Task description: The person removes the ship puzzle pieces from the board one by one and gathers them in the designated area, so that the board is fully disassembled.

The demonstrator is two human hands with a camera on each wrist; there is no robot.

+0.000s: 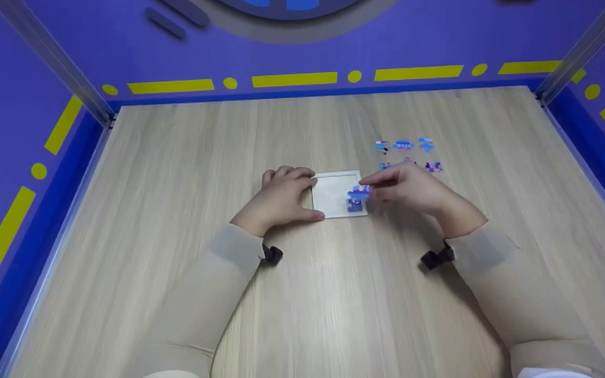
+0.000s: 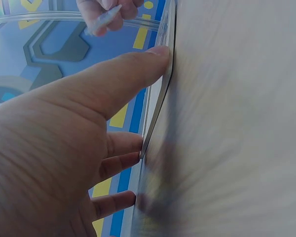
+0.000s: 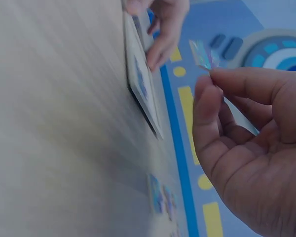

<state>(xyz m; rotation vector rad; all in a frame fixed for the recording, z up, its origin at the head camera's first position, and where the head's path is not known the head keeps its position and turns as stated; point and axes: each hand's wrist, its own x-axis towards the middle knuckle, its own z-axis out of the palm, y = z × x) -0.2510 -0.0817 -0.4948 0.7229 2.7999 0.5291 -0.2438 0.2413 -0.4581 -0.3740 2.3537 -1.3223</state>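
Observation:
A square, pale puzzle tray (image 1: 329, 195) lies on the table before me. My left hand (image 1: 284, 199) holds its left side, the thumb at the near corner and the fingers spread along the far left part. Between thumb and fingertips, my right hand (image 1: 413, 190) pinches a blue and purple puzzle piece (image 3: 201, 54), raised above the tray's right side. Another purple puzzle piece (image 1: 355, 206) lies in the tray's near right corner. In the left wrist view the left thumb (image 2: 133, 69) presses against the tray's edge.
Several loose puzzle pieces (image 1: 403, 145) lie in two rows beyond my right hand, some of the nearer row partly hidden by it. Blue walls (image 1: 302, 58) with yellow markings bound the wooden table (image 1: 202, 152) at the back and sides.

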